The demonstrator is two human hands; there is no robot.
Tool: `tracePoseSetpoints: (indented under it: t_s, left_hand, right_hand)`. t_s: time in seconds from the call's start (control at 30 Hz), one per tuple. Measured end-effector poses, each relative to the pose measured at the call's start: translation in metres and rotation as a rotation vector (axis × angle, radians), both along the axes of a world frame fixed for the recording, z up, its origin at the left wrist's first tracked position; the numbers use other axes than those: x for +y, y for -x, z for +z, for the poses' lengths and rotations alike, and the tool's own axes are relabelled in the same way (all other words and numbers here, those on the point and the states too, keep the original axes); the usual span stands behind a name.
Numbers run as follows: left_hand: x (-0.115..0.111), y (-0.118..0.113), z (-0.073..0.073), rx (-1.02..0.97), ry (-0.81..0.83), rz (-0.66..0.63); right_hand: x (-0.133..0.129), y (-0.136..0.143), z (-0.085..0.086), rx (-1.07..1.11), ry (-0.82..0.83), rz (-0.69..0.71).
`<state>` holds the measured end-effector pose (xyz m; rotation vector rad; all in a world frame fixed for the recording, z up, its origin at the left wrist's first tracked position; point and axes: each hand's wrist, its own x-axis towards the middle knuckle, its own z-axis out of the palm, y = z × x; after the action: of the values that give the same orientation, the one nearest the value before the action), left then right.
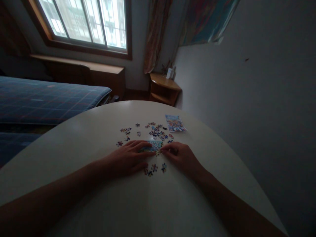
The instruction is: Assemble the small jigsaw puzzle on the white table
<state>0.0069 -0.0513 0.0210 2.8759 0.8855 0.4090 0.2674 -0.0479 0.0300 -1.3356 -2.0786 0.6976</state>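
I see the round far edge of my white desk [133, 104] well past the puzzle bits [159, 134]. The bed [49, 98] sits off to the left, and the wall [234, 108] is to the right. A little corner shelf [164, 81] holds a white thing [169, 73] on top. The joined blue puzzle [156, 145] is between my hands. My left hand [130, 154] lies on its left side, fingers apart. My right hand [179, 154] has its fingers pinched together at its right edge; I can't tell if they grip a bit.

Smooth, faintly glossy white tabletop [98, 197], printed paper-like sheet [175, 123], wood-grained corner shelf [164, 81].
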Motion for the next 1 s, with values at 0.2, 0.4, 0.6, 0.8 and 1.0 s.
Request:
tracePoseSetpoints:
  t_s: [0.2, 0.4, 0.6, 0.8, 1.0]
  left_hand:
    - [0.0005, 0.0012, -0.0025, -0.012, 0.001, -0.010]
    - [0.0010, 0.0014, -0.0037, -0.032, 0.006, -0.007]
    - [0.0006, 0.0018, -0.0034, 0.005, 0.001, 0.002]
    - [0.0014, 0.0021, -0.0051, -0.025, -0.002, -0.005]
    - [0.0017, 0.0015, -0.0056, -0.028, -0.008, -0.004]
  right_hand:
    - [-0.0004, -0.0003, 0.0015, -0.024, -0.003, 0.021]
    - [0.0003, 0.0000, 0.0009, -0.019, 0.003, 0.052]
    - [0.0024, -0.0038, -0.0028, -0.014, -0.005, 0.061]
    - [0.0023, -0.0085, -0.0025, -0.074, -0.049, -0.002]
    - [-0.0006, -0.0052, 0.0029, -0.127, -0.075, 0.054]
